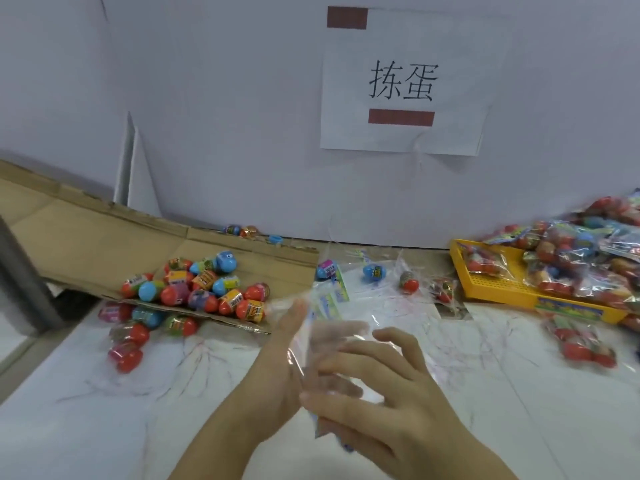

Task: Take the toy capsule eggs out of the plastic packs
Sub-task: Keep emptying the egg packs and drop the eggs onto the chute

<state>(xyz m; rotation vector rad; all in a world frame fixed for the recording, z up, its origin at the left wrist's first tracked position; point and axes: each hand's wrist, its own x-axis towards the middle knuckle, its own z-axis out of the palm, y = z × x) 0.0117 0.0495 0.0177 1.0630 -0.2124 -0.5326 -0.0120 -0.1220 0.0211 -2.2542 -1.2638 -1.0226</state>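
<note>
White wall fills the view from 10 to 2 o'clock, with a paper sign [405,81] stuck on it at 12 o'clock. Below it runs the pale marbled worktop [104,427].

At the centre, toward 6 o'clock, I have a clear plastic pack [334,344] between both hands. My left hand [277,358] lies against its far side, fingers stretched almost straight behind the film and thumb up along its edge. My right hand [398,393] has its thumb and curled fingers pinching the lower part of the film; a printed end pokes out beneath it. I see no egg inside, though the film is blurred.

At 9 o'clock a flattened cardboard sheet [86,244] carries a heap of unwrapped toy capsule eggs [207,285]. Just below it, at 8 o'clock, lie wrapped eggs [128,341]. A blue egg [374,271] and a red egg [408,282] sit loose on empty film at 1 o'clock. At 3 o'clock a yellow tray [502,289] holds a pile of full packs [571,258].
</note>
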